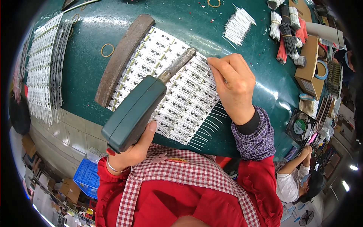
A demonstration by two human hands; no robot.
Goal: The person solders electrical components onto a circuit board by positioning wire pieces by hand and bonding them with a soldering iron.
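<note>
My left hand (137, 150) is closed around a dark green soldering gun (134, 109). Its thick metal tip (181, 62) reaches over the far right part of a white circuit board panel (160, 47). Small black components cover the panel in rows, and thin white wires (210, 125) stick out past its right edge. At the panel's far right corner, my right hand (235, 85) pinches with thumb and forefinger, where a thin white wire seems to run into the fingertips. A brown, curved bar (123, 60) lies along the panel's left edge.
A pile of white wires (239, 25) lies at the far right of the green table (85, 68). Bundled wires (289, 32), a cardboard box (308, 70) and a small fan (298, 126) stand farther right. More wired panels (39, 72) hang over the left edge. Another person (293, 185) sits at right.
</note>
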